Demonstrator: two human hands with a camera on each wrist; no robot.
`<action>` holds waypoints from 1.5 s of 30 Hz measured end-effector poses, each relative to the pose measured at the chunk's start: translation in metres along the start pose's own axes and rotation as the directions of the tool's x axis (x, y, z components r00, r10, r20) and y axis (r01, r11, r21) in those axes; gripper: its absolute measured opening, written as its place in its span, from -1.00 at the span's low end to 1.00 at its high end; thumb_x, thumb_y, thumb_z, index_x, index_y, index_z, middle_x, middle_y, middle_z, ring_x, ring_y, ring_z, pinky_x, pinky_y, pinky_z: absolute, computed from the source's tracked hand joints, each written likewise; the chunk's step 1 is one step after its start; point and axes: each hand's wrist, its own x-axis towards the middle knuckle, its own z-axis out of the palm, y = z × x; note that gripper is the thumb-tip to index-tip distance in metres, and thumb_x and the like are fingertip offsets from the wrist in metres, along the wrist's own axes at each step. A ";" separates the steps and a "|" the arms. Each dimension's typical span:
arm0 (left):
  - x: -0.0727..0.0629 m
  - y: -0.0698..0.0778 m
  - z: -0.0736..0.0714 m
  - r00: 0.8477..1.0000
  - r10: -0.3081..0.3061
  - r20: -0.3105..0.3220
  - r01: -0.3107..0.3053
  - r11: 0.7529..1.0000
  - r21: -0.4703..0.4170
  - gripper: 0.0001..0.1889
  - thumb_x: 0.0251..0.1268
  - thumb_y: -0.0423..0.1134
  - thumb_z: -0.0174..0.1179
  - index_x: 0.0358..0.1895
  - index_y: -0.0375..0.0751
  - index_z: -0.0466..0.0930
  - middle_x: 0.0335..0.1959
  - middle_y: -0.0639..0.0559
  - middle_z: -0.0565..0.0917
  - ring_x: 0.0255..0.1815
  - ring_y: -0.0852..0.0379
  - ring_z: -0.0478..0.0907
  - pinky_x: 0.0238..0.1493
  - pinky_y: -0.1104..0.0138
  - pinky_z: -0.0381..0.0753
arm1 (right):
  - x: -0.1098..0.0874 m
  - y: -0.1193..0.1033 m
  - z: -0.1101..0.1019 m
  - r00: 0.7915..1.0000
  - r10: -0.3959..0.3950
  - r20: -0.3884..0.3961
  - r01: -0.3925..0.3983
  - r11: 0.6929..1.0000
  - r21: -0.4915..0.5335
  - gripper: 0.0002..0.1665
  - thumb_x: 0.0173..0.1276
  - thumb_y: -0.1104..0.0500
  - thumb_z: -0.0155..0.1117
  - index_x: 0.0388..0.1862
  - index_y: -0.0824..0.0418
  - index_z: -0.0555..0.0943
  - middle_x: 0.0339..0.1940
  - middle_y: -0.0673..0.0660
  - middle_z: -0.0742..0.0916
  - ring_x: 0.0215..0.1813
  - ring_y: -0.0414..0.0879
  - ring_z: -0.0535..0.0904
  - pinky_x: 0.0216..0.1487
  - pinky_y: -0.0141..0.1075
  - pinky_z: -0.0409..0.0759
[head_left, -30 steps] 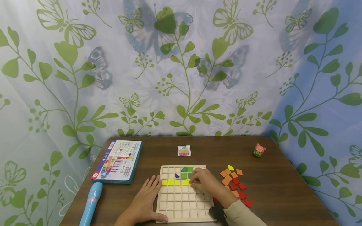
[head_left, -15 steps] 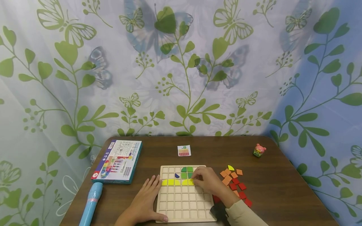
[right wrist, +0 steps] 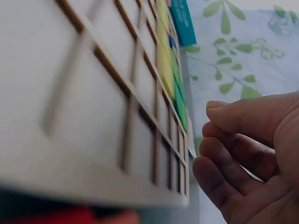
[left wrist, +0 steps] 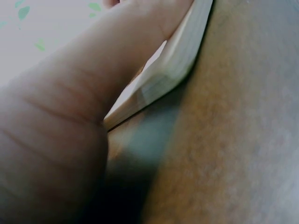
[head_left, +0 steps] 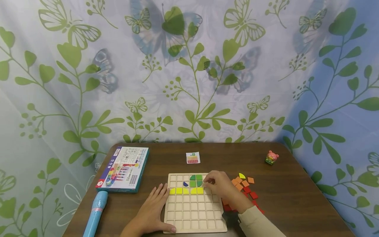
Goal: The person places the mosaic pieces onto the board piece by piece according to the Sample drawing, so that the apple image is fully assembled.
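Note:
A light wooden grid board (head_left: 185,215) lies on the table with coloured tiles in its upper rows. A row of yellow tiles (head_left: 179,191) runs across it, below several green tiles (head_left: 199,177) and one dark blue half-round tile (head_left: 185,184). My left hand (head_left: 152,207) rests along the board's left side, fingers straight, thumb at the bottom corner. Over the board's upper right edge is my right hand (head_left: 222,186), beside the green tiles. In the right wrist view its fingers (right wrist: 222,154) are loosely bent, the thumb near the index finger, with nothing between them.
Loose orange tiles (head_left: 250,180), red tiles (head_left: 253,195) and a yellow piece (head_left: 241,175) lie right of the board, partly behind the right forearm. A small pattern card (head_left: 193,158) lies beyond it. A box (head_left: 124,169), a blue microphone (head_left: 96,210) and a pink figurine (head_left: 271,157) stand around.
My right hand has lifted off the right end of the yellow row and moved up and right, uncovering the last yellow tile and a green one. The left hand has stayed still.

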 end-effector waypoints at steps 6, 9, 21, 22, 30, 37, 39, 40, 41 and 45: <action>0.000 -0.001 -0.002 1.000 -0.011 0.016 0.011 1.000 -0.009 0.50 -0.17 0.78 0.20 0.67 -0.36 0.11 0.70 -0.27 0.01 0.69 -0.27 -0.11 0.61 -0.17 -0.11 | 0.004 0.014 -0.022 0.997 0.049 -0.057 -0.050 0.999 -0.018 -0.89 0.39 0.35 0.50 -0.18 0.17 0.81 -0.20 -0.09 0.71 -0.25 -0.20 0.57 -0.24 -0.31 0.65; 0.001 -0.001 -0.002 1.000 -0.014 0.018 0.014 1.000 -0.009 0.50 -0.17 0.78 0.20 0.67 -0.36 0.11 0.70 -0.26 0.01 0.69 -0.26 -0.11 0.61 -0.17 -0.11 | 0.004 0.023 -0.033 0.993 0.074 -0.087 -0.076 0.997 -0.019 -0.89 0.38 0.33 0.51 -0.19 0.15 0.81 -0.22 -0.12 0.70 -0.26 -0.21 0.57 -0.24 -0.29 0.65; 0.001 -0.002 -0.003 0.999 -0.025 0.023 0.026 1.000 -0.009 0.50 -0.17 0.79 0.19 0.67 -0.35 0.11 0.70 -0.25 0.01 0.69 -0.25 -0.11 0.61 -0.17 -0.12 | 0.002 0.065 -0.077 0.969 0.196 -0.149 -0.202 0.979 -0.021 -0.87 0.42 0.27 0.50 -0.09 0.25 0.80 -0.24 -0.05 0.74 -0.24 -0.10 0.62 -0.23 -0.19 0.67; 0.001 -0.002 -0.003 1.000 -0.022 0.022 0.022 1.000 -0.007 0.50 -0.17 0.79 0.19 0.67 -0.36 0.11 0.70 -0.26 0.01 0.69 -0.26 -0.11 0.61 -0.17 -0.12 | 0.001 0.069 -0.081 0.966 0.207 -0.152 -0.213 0.977 -0.023 -0.86 0.43 0.27 0.49 -0.07 0.26 0.79 -0.24 -0.03 0.74 -0.23 -0.09 0.62 -0.23 -0.18 0.67; 0.002 0.000 -0.002 1.000 -0.011 0.020 0.011 1.000 -0.004 0.50 -0.17 0.79 0.19 0.66 -0.38 0.10 0.70 -0.29 0.01 0.69 -0.27 -0.11 0.60 -0.17 -0.10 | -0.011 0.094 -0.100 0.944 0.274 -0.183 -0.291 0.954 -0.069 -0.87 0.48 0.26 0.44 -0.06 0.27 0.79 -0.20 0.07 0.77 -0.19 0.01 0.65 -0.18 -0.04 0.68; 0.004 0.000 -0.003 1.000 -0.014 0.026 0.014 1.000 0.002 0.51 -0.17 0.79 0.18 0.66 -0.38 0.11 0.70 -0.29 0.01 0.69 -0.28 -0.11 0.61 -0.17 -0.12 | -0.019 0.109 -0.102 0.952 0.280 -0.122 -0.290 0.953 -0.081 -0.89 0.45 0.23 0.46 -0.13 0.26 0.79 -0.25 0.05 0.77 -0.22 0.00 0.65 -0.16 -0.01 0.67; 0.004 0.000 -0.003 0.999 -0.014 0.030 0.014 1.000 0.001 0.51 -0.17 0.79 0.18 0.66 -0.38 0.10 0.70 -0.28 0.01 0.69 -0.27 -0.12 0.61 -0.17 -0.12 | -0.022 0.114 -0.102 0.959 0.267 -0.095 -0.275 0.957 -0.086 -0.90 0.41 0.23 0.50 -0.14 0.23 0.79 -0.22 0.05 0.77 -0.18 0.02 0.66 -0.11 0.02 0.67; 0.003 0.001 -0.002 0.999 -0.018 0.034 0.018 1.000 -0.002 0.50 -0.17 0.79 0.18 0.67 -0.37 0.10 0.70 -0.28 0.01 0.69 -0.27 -0.13 0.61 -0.17 -0.13 | -0.024 0.116 -0.102 0.963 0.257 -0.081 -0.264 0.960 -0.089 -0.90 0.39 0.24 0.51 -0.15 0.22 0.80 -0.19 0.05 0.77 -0.14 0.04 0.67 -0.07 0.04 0.66; 0.003 0.001 -0.002 0.999 -0.021 0.038 0.021 1.000 -0.004 0.50 -0.17 0.79 0.18 0.67 -0.37 0.10 0.70 -0.28 0.00 0.69 -0.26 -0.13 0.61 -0.16 -0.13 | -0.025 0.117 -0.102 0.966 0.251 -0.063 -0.256 0.963 -0.087 -0.89 0.38 0.26 0.51 -0.14 0.21 0.80 -0.17 0.05 0.77 -0.11 0.04 0.67 -0.04 0.04 0.66; 0.003 0.002 -0.003 0.998 -0.034 0.053 0.035 0.999 -0.014 0.50 -0.17 0.79 0.18 0.67 -0.36 0.09 0.70 -0.26 -0.01 0.70 -0.25 -0.14 0.61 -0.17 -0.14 | -0.030 0.120 -0.104 0.976 0.219 -0.003 -0.219 0.974 -0.053 -0.78 0.26 0.35 0.50 -0.11 0.22 0.79 -0.11 0.08 0.75 -0.06 0.07 0.65 -0.03 0.04 0.65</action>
